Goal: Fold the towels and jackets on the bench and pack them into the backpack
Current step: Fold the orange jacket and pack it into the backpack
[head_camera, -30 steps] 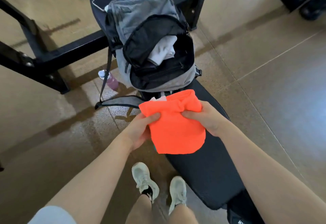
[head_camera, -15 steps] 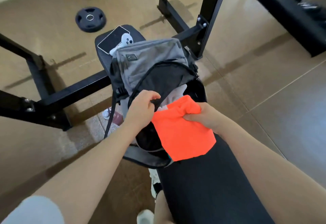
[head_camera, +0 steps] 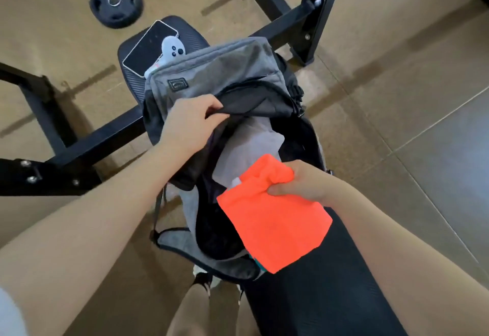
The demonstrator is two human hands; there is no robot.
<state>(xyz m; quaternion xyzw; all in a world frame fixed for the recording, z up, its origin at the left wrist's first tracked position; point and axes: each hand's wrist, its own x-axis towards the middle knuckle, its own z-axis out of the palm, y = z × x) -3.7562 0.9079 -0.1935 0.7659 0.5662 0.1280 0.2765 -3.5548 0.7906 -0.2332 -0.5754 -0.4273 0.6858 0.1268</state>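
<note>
Fingers of the right hand clamp the folded orange towel over the table, at 5 o'clock from the backpack. Left hand pinches its flap, half hiding pale cloth inside.

Bench: black padded surface, runs from bottom centre of your view up to the far end near the rack. On it you have:
- Grey backpack, mid-bench, main compartment open toward you.
- Phone, dark screen up, on far end pad, just behind backpack.
- White controller, overlapping phone edge, touching backpack top.

Floor: tan tiles. Carries black rack frame and one weight plate, upper left, well apart from bench.
</note>
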